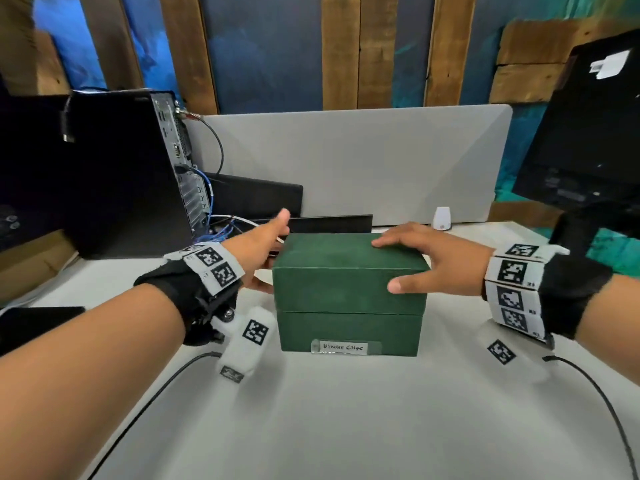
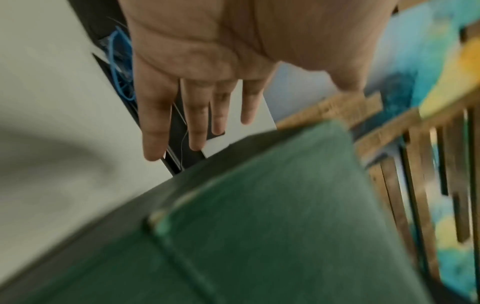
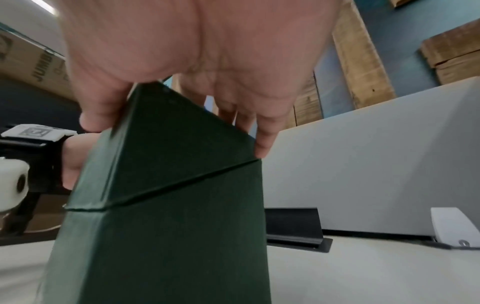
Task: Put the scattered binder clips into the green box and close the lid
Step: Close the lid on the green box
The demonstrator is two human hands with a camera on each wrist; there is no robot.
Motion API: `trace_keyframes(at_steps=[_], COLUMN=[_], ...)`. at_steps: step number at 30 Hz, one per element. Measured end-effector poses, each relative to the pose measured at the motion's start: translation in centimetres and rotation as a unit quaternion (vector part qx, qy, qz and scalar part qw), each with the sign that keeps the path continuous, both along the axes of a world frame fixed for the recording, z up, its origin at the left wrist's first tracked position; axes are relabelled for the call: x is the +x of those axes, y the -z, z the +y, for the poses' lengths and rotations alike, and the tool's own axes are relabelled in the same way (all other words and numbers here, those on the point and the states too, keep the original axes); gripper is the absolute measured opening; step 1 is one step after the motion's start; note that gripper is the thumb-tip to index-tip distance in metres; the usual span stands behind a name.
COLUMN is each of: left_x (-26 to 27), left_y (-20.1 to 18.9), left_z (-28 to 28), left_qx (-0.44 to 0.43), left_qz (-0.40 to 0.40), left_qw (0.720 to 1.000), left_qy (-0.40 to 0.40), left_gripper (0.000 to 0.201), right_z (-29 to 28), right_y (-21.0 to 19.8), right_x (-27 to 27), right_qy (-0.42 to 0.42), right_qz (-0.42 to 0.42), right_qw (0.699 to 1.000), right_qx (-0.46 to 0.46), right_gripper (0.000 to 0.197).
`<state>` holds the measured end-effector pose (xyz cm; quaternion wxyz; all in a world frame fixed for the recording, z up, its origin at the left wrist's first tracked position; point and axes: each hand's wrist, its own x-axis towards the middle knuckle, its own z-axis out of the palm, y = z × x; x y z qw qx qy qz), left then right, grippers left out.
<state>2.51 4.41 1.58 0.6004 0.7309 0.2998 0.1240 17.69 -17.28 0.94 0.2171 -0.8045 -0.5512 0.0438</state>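
The right hand (image 1: 427, 252) reaches in from the right and lies over the lid (image 1: 349, 271) of the green box (image 1: 349, 332): its fingers (image 3: 265, 131) stretch across the top toward the far edge, while the thumb (image 1: 403, 284) presses the lid's front face near the right corner, so the hand grips the lid between thumb and fingers. The left hand (image 1: 263, 252) extends forward along the box's left side, palm toward it, fingers (image 2: 155, 123) straight and slightly spread, holding nothing; whether it touches the box cannot be told. The box stands upright at the middle of the white tabletop (image 1: 346, 427), lid down and seated on the base, long axis running left to right, its labelled front (image 1: 343, 347) reading "Binder Clips" facing the person. A computer tower (image 1: 114, 168) stands back left, a grey divider (image 1: 363, 161) behind.
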Motion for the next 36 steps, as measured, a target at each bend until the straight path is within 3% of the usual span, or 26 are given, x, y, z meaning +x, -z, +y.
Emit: trace_keyframes(at_steps=[2,6,9,13,15,19,24,32,36], left_x=[0.9,2.1,3.1,5.0,6.0,7.9,10.0,11.2,10.6], left_y=[0.6,0.8,1.0,1.2,1.2,1.3,1.5,1.5,0.6], left_z=[-0.2,1.1,2.2,3.5,4.1,5.2,6.9,7.6,7.4], left_qx=[0.052,0.069,0.061,0.055,0.047,0.020,-0.002,-0.031,-0.004], left_qz=[0.028,0.040,0.034,0.024,0.014,0.009,0.011,0.013,0.056], left_qw=[0.997,0.994,0.994,0.995,0.996,0.998,0.998,0.997,0.995], left_qy=[0.040,0.080,0.081,0.081,0.071,0.061,0.064,0.068,0.081], left_gripper=[0.046,0.055,0.053,0.069,0.063,0.047,0.042,0.036,0.057], right_z=[-0.1,0.3,1.1,2.6,3.5,4.8,6.5,7.4,7.1], right_y=[0.5,0.8,0.9,1.1,1.1,1.1,1.3,1.6,0.1], right_x=[-0.1,1.0,2.4,4.3,5.3,7.2,9.6,11.2,10.8], right_qy=[-0.001,-0.008,-0.010,-0.009,-0.010,-0.008,-0.019,-0.023,-0.022], right_qz=[0.007,0.030,0.051,0.085,0.101,0.109,0.146,0.128,0.136], right_qw=[1.000,0.999,0.997,0.993,0.991,0.991,0.986,0.990,0.990], right_qx=[0.022,0.042,0.050,0.081,0.089,0.080,0.078,0.053,-0.018], right_gripper=[0.063,0.057,0.056,0.055,0.055,0.057,0.062,0.065,0.072])
